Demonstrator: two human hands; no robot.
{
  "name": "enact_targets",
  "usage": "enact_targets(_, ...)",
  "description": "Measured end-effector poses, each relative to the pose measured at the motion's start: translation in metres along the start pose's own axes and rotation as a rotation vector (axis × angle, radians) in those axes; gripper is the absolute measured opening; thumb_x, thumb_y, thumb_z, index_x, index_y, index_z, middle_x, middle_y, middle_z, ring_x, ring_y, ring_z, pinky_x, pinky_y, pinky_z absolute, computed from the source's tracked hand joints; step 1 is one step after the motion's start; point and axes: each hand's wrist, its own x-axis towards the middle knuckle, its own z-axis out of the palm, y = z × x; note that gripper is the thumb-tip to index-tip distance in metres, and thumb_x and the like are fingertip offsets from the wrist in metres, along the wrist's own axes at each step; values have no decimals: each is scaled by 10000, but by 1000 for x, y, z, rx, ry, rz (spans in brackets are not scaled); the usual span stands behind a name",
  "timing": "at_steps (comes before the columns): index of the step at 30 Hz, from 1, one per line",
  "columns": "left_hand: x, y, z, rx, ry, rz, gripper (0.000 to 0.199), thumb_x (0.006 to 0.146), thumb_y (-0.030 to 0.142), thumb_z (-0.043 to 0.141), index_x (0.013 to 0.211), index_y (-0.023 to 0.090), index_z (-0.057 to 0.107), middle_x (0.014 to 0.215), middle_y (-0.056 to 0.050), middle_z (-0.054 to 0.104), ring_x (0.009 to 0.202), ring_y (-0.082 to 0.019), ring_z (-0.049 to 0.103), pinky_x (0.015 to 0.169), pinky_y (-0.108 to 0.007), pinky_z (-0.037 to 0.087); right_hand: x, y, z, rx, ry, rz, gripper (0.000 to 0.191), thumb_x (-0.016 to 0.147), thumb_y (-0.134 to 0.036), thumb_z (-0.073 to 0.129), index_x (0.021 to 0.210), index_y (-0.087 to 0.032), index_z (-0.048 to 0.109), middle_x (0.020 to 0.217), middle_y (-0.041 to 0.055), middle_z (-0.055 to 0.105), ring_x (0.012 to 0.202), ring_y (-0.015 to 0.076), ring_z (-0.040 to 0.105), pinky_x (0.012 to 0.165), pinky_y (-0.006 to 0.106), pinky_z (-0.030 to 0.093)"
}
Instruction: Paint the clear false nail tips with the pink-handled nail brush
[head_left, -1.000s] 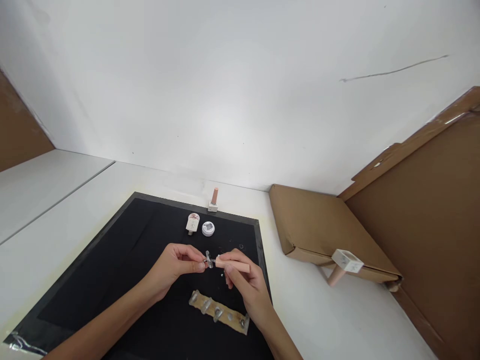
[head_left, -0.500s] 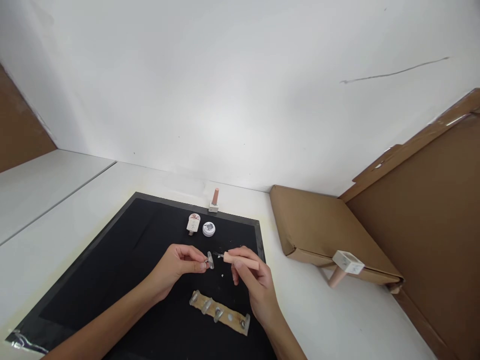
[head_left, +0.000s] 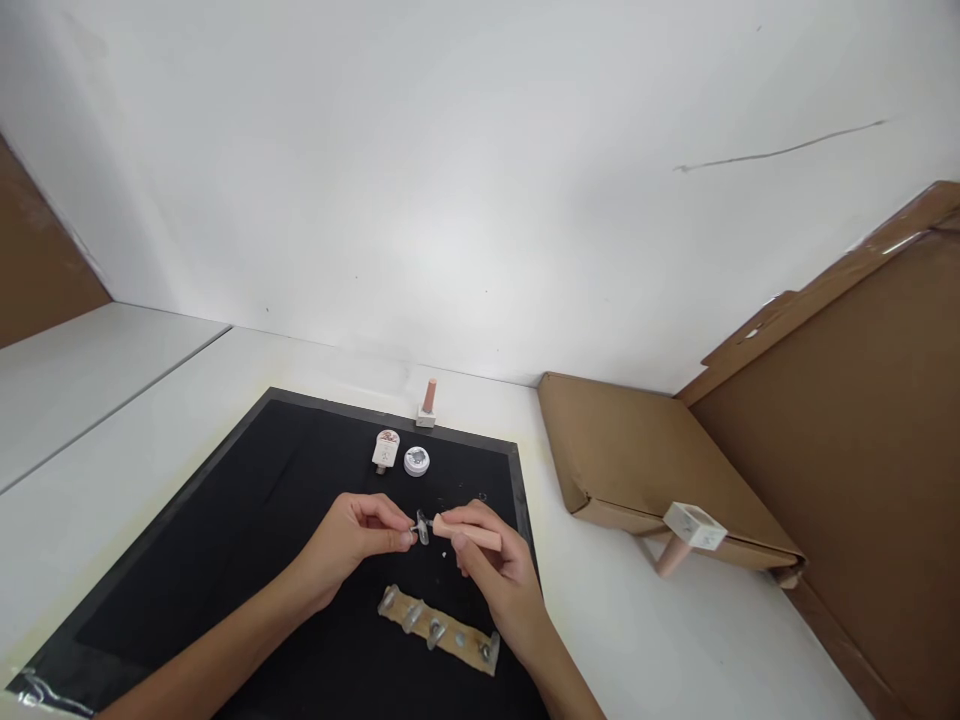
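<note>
Between the thumb and fingers of my left hand [head_left: 369, 532] is the small stem of a clear false nail tip [head_left: 423, 528]. My right hand [head_left: 487, 555] is closed around the pink-peach cap of a nail polish brush [head_left: 472, 536]. The brush end reaches the nail tip and appears to touch it; the bristles are partly hidden. Below the hands lies a tan strip [head_left: 450, 636] carrying several more clear nail tips on stems. Beyond them, a small white round jar [head_left: 416, 461] sits beside a white bottle [head_left: 386, 449] that lies on the mat.
A nail polish bottle with a peach cap [head_left: 427, 404] stands at the far edge of the black mat [head_left: 262, 480]. To the right, another peach-capped bottle [head_left: 694, 527] is near a flat cardboard box [head_left: 637, 440]. A white wall [head_left: 450, 200] rises behind.
My right hand has moved left, bringing the brush from a small gap up to the nail tip. My left hand has stayed nearly in place.
</note>
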Motion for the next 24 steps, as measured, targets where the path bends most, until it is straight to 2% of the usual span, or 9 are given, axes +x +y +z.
enact_targets(10, 2, 0, 0, -14, 24, -4, 97, 541, 154, 832, 579, 151, 743, 657, -9, 652, 641, -125, 595, 641, -236, 470, 2, -4, -1, -24, -12, -73, 145, 842, -282, 576, 804, -207, 693, 709, 22, 626, 616, 149, 553, 618, 290, 454)
enact_targets(16, 3, -2, -2, -14, 34, -2, 103, 538, 157, 834, 589, 153, 745, 666, -11, 653, 650, -127, 597, 639, -234, 469, 1, -1, -2, -19, -17, -134, 257, 850, -299, 558, 634, -211, 666, 719, 32, 653, 625, 155, 559, 622, 296, 460)
enact_targets(21, 2, -1, -1, -4, 17, 7, 97, 535, 153, 832, 579, 151, 745, 645, -3, 640, 617, -114, 585, 618, -227, 460, 0, -2, -1, -45, 24, -120, 145, 868, -288, 557, 871, -219, 685, 784, 31, 641, 663, 156, 571, 677, 311, 465)
enact_targets(24, 1, 0, 0, -6, 13, 8, 99, 528, 152, 834, 568, 151, 743, 627, 0, 631, 606, -113, 581, 606, -226, 456, 1, -4, 1, -61, 2, -120, 140, 856, -277, 576, 898, -218, 696, 766, 29, 641, 649, 155, 568, 642, 298, 463)
